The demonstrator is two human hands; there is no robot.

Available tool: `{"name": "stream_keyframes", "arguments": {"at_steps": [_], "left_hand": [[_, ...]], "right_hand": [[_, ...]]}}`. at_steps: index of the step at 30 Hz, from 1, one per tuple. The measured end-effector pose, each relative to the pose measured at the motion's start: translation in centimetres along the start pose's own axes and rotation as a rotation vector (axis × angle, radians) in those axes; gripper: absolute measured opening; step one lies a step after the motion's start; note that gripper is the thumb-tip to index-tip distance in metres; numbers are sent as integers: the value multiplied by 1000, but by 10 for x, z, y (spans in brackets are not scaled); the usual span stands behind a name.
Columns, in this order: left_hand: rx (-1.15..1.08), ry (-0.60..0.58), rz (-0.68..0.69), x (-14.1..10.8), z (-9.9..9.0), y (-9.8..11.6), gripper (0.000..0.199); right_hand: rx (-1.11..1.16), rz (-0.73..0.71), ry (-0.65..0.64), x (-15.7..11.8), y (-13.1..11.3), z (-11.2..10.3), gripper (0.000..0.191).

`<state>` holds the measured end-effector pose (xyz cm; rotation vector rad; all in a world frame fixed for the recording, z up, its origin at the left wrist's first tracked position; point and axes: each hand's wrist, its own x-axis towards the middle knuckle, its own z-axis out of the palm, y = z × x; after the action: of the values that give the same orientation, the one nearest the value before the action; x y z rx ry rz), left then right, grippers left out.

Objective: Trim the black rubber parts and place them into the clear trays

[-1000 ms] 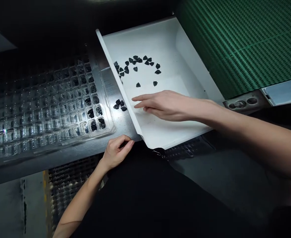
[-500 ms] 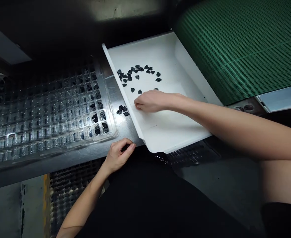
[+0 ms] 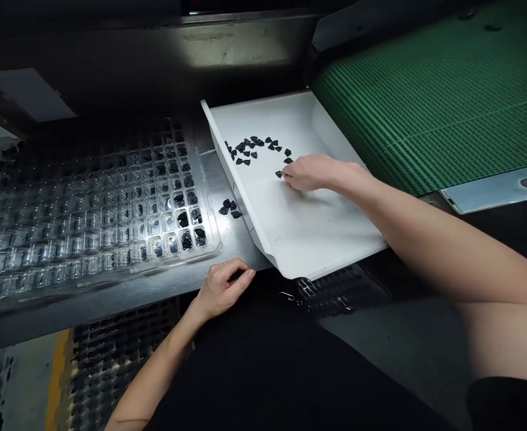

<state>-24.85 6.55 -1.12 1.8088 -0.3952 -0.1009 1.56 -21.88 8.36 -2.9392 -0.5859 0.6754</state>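
Note:
My right hand is over the white tray, its fingers pressed together beside a small black piece; what they hold, if anything, is hidden. Several more black pieces lie in a loose arc near the tray's left and back part. My left hand rests at the metal table's front edge, thumb and index finger curved apart with a gap between them, holding nothing visible. A small cluster of black pieces sits on the metal surface just left of the white tray.
A clear compartment tray lies at the left, with black pieces in many pockets. At the right is a green perforated belt. A dark grid-like tray shows below the metal table.
My right hand has moved right and slightly back across the white tray. Two pieces formerly near its fingers now lie farther left, by the others. The camera view has shifted.

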Motion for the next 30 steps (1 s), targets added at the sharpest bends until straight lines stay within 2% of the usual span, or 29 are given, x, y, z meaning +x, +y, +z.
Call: {"name": "stream_keyframes", "arguments": {"at_steps": [2,5,7,12,15,19,23,26,30], "left_hand": [[8,-12,17,2,0,0,28],[13,-28,22,3,-2,1,29],[12,-28,11,2,-2,1,29],[2,8,13,-2,0,-2,30],[2,5,24,-3,1,-4,29],[-27,-23,26,-2,-1,-5,30],[-50,-34,-14,0,-4,-4,30],[-49,-23,-34,-1,-3,-4,31],[-41,-9,-36,-2,-2,-5,32]], "right_hand": [[-29,0,19,7,-1,4,26],[-11,-87,161,22,-13,-2,45],[14,-96,257,26,-17,-12,54],[43,113,379,11,0,-27,49],[39,213,388,5,15,-24,34],[27,323,360,18,23,-7,24],[28,254,301,36,22,8,24],[24,170,243,42,23,14,16],[-7,186,199,45,33,16,13]]}}
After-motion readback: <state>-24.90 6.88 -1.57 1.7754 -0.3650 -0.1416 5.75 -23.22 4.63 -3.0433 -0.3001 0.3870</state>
